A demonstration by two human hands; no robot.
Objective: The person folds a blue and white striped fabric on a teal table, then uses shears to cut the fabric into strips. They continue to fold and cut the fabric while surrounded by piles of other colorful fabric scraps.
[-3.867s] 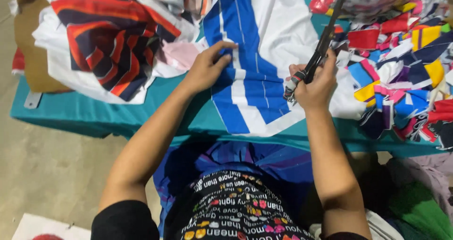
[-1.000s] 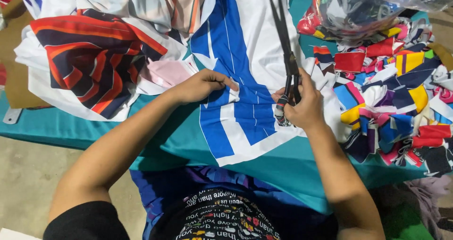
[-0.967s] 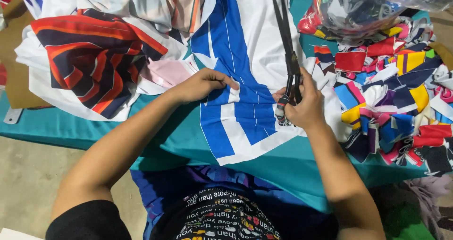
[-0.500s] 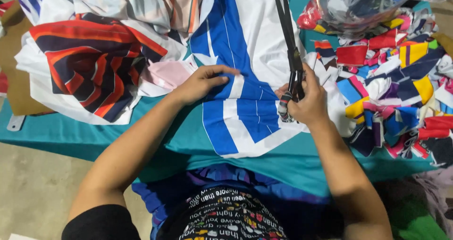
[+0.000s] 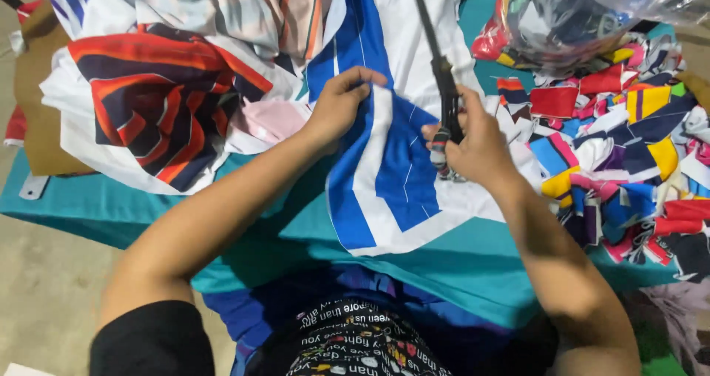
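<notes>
Two hands (image 5: 414,128), one scissors (image 5: 442,87)

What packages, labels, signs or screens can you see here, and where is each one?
Clear plastic bag: top right on the table, crumpled, stuffed with colourful fabric scraps.
Brown cardboard sheet: far left, flat, partly under the fabric pile.
No signs or screens in view.

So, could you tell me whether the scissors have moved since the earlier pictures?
Yes: the scissors swung left, off the scrap pile, over the striped cloth.
</notes>
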